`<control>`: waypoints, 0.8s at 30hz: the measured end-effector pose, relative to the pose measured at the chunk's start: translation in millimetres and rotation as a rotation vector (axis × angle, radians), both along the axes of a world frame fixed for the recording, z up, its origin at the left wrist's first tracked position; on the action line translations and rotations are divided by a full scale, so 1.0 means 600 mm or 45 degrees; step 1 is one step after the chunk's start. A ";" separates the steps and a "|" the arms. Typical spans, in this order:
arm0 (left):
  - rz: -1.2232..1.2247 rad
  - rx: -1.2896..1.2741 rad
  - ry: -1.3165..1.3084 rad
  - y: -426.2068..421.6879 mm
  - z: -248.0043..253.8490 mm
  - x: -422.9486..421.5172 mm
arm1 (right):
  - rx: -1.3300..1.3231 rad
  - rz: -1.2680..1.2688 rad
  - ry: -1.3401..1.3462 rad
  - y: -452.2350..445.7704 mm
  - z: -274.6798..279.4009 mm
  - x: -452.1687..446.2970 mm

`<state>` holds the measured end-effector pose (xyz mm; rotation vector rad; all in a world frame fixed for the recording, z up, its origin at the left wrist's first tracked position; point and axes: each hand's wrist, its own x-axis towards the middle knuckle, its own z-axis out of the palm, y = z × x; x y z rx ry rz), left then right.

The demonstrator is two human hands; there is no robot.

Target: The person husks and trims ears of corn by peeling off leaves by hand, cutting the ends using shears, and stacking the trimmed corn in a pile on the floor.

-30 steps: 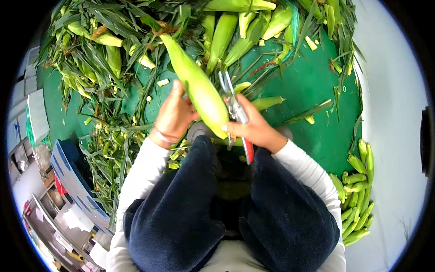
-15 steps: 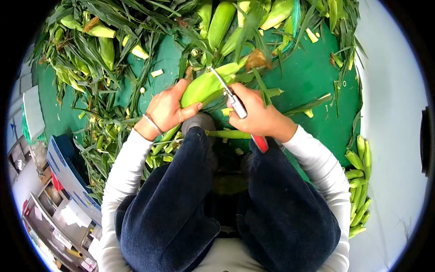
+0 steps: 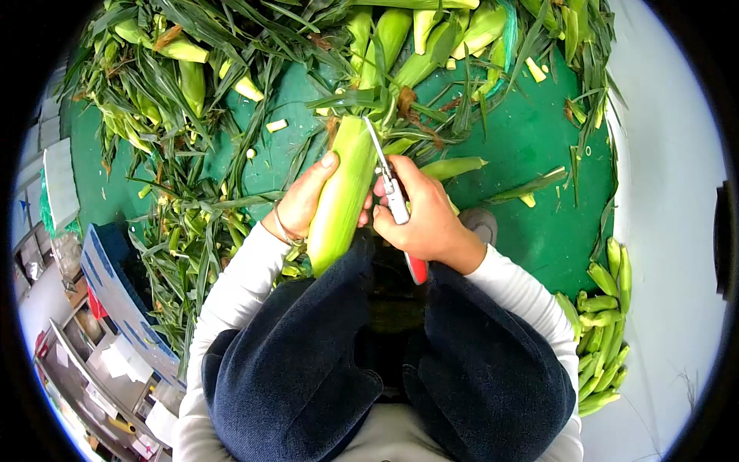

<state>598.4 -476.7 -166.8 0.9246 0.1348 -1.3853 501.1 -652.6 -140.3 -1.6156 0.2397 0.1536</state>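
Note:
My left hand (image 3: 304,202) is closed around a green ear of corn (image 3: 339,204) in its husk, which stands nearly upright in the view above my left knee. The ear's far end is cut flat. In my right hand (image 3: 423,212) are pruning shears (image 3: 395,200) with a silver body and a red grip end. Their thin blade lies beside the ear's cut end, along its right edge. Just beyond it are leaves and brown corn silk (image 3: 412,108). Fingers of my left hand show partly behind the ear.
Husk leaves and ears are heaped on the green floor (image 3: 531,239) at the far side and left. Trimmed ears (image 3: 604,339) form a pile at the right by a pale wall (image 3: 662,231). A blue-and-white panel (image 3: 123,292) and cluttered shelves stand at left.
The ear has swung from slanting right to nearly upright and come closer to me. Its silky tip has been cut off. Both hands have shifted, the right one nearer to me.

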 end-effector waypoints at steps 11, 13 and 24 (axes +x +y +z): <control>0.286 0.313 -0.770 -0.028 0.027 -0.016 | 0.419 -0.330 0.182 -0.058 0.003 0.020; 0.568 0.336 -0.714 -0.054 0.028 -0.008 | 0.184 -0.101 -0.028 -0.031 -0.038 0.008; -0.201 0.402 -0.839 -0.067 0.116 0.045 | -0.580 -0.189 -0.303 -0.051 -0.058 -0.022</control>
